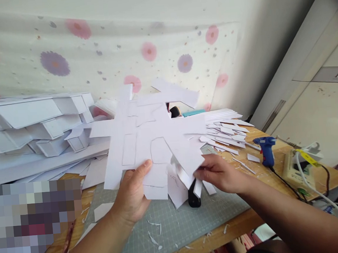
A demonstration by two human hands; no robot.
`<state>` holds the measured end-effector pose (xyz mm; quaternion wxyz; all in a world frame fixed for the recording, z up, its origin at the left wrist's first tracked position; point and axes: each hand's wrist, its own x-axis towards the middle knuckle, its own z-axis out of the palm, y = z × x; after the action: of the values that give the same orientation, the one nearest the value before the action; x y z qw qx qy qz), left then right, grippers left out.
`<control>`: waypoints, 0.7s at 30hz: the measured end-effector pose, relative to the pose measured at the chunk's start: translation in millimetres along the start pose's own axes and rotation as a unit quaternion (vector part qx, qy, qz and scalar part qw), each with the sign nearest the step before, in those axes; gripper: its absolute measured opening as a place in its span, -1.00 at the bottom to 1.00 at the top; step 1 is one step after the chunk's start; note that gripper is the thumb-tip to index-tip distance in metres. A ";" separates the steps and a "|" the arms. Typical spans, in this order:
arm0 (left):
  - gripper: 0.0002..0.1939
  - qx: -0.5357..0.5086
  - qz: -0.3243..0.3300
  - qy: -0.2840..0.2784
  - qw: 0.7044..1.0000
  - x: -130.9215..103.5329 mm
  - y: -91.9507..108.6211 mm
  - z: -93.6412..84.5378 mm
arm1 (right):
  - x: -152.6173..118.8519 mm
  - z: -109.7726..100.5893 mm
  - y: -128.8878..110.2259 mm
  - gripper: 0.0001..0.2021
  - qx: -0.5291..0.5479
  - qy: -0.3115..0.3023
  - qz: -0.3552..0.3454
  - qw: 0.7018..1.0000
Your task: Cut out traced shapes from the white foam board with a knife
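Observation:
Both hands hold up white foam board pieces [142, 144] above a cutting mat. Pencil outlines and cut edges show on the irregular, cross-like shape. My left hand [134, 187] grips its lower edge, with the thumb on the front face and the fingers behind. At the lower right corner, my right hand [218, 173] pinches the board between thumb and fingers. Whether the shape is one sheet or several overlapping ones I cannot tell. Below the right hand lies a black-handled tool [194, 196], its upper part hidden by the board.
The green-grey cutting mat [177, 235] carries thin offcuts. White box-like models [24, 114] are stacked at left. Strips and scraps [225, 132] are piled at right, near a blue glue gun [266, 150] and a power strip [297, 171] with cords. A flowered curtain [107, 57] hangs behind.

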<state>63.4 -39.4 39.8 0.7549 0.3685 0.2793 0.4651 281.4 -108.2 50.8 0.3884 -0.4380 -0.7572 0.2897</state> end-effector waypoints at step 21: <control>-0.60 0.078 -0.001 0.008 0.997 4.6 -1.1 4.3 | -3.0 6.3 14.8 -0.68 -0.351 -0.103 0.143 0.920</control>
<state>69.0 -36.9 41.1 0.7218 0.4226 0.3210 0.4443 283.5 -104.8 34.9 0.0841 -0.6177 -0.7753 0.1012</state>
